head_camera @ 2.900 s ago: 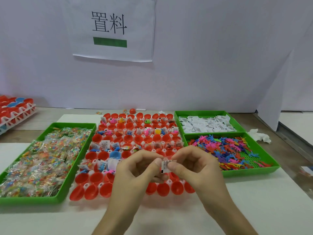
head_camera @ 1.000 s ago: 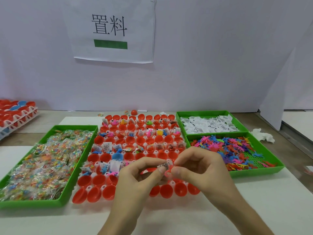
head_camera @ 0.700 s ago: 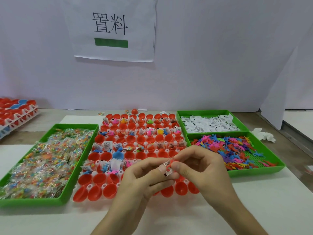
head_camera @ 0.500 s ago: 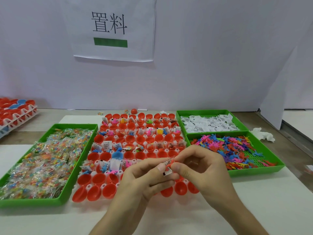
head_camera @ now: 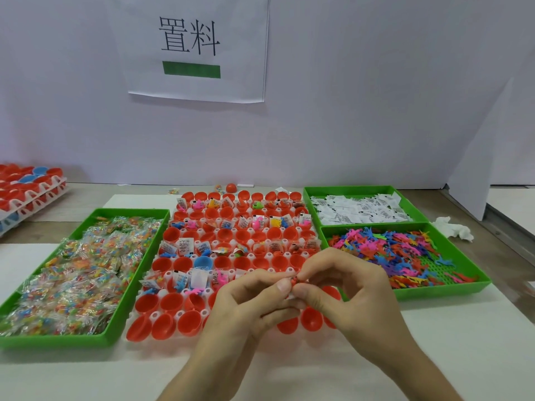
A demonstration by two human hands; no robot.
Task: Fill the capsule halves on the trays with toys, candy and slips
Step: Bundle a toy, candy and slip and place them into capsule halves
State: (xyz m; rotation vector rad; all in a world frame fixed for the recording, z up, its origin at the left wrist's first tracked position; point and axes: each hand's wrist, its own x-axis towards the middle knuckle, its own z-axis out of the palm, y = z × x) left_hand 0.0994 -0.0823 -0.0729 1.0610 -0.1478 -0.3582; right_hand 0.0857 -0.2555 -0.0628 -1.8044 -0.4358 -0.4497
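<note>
Fingertips [head_camera: 283, 285] of left hand [head_camera: 246, 309] and right hand [head_camera: 347, 293] jointly pinch small red plastic toy [head_camera: 293, 281] with white paper slip [head_camera: 289, 296], above white tray [head_camera: 155, 314] of red plastic capsule halves [head_camera: 170, 303]; likely bundling both for one cup.

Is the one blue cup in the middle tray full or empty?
Empty. The blue capsule half shows only its bare blue inside; no toy, candy or slip sits in it.
</note>
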